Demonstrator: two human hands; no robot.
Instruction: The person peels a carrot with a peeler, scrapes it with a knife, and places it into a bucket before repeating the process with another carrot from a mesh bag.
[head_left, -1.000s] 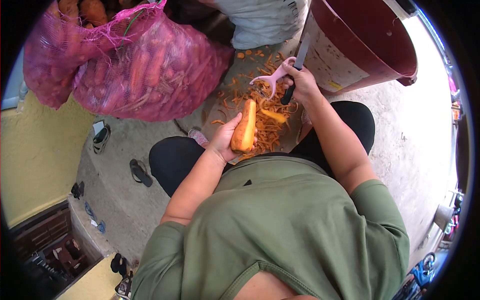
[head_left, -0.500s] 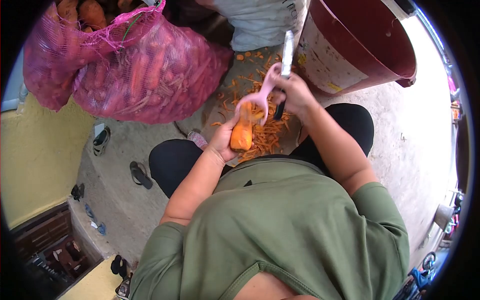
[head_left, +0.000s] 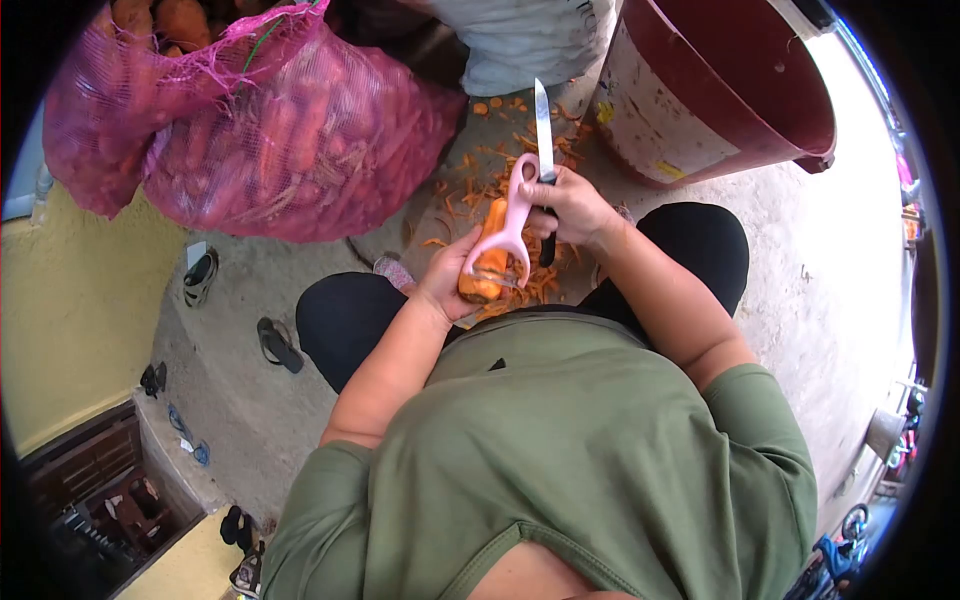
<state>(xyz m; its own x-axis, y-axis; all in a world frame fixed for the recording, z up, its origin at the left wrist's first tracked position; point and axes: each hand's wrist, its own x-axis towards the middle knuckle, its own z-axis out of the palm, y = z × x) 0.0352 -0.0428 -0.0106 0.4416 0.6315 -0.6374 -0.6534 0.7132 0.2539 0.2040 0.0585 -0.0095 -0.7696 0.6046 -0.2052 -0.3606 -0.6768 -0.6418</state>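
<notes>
My left hand holds an orange carrot by its lower end, pointed away from me. My right hand grips a pink peeler and a black-handled knife together. The peeler's head lies on the carrot near my left hand. The knife blade sticks up and away from me. Orange peelings litter the ground beneath both hands.
A pink mesh sack of carrots lies at the upper left. A dark red bucket stands at the upper right, a white sack behind the peelings. Sandals lie on the concrete floor at left.
My right hand swung back from the bucket side toward me, bringing the peeler from beyond the carrot's tip down onto its near end. The knife blade now points upright. The carrot stayed put.
</notes>
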